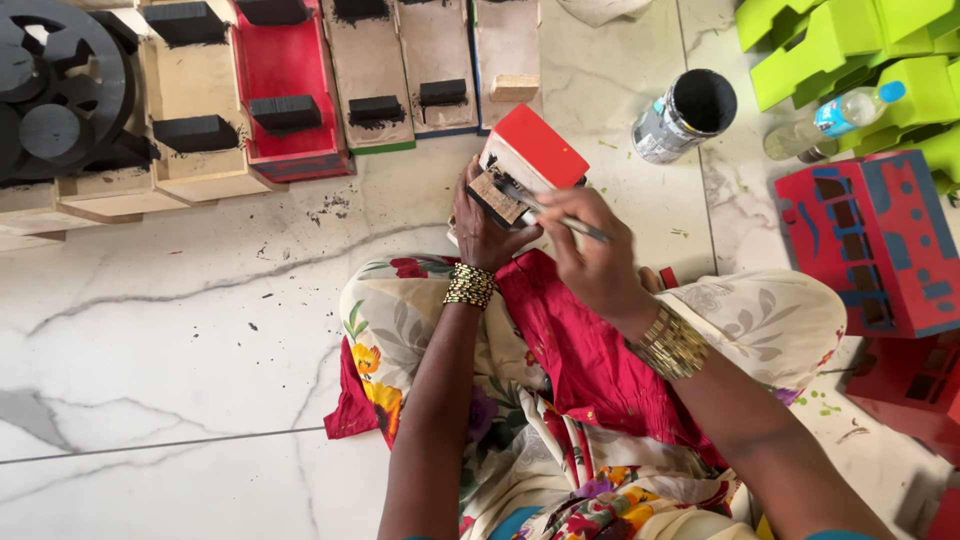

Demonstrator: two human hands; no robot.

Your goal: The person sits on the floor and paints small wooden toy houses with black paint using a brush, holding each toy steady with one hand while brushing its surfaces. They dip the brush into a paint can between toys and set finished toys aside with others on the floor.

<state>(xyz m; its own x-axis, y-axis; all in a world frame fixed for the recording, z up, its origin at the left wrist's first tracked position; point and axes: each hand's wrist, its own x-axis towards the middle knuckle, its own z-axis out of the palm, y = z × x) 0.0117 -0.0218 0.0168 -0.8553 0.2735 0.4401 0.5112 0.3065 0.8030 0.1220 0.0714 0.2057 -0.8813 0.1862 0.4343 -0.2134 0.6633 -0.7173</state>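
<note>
She sits on the marble floor [180,330]; her left hand [487,228] wraps closed round a small wooden block [527,160], red on top, held over her lap; her right hand [592,250] pinches a thin brush [560,215] against its half-blackened end; several pieces [290,90] in the row beyond already carry black blocks; the paint tin [685,115] stands open nearby; I'd judge this piece partway done.

The brush [560,215] tip hides behind the wooden block [525,160], bristles unseen.

Red-topped wooden block [525,160] with black-painted end; lime-green plastic pieces [850,45]; white grey-veined marble floor [170,360] (black-speckled); floral cloth [400,320].
</note>
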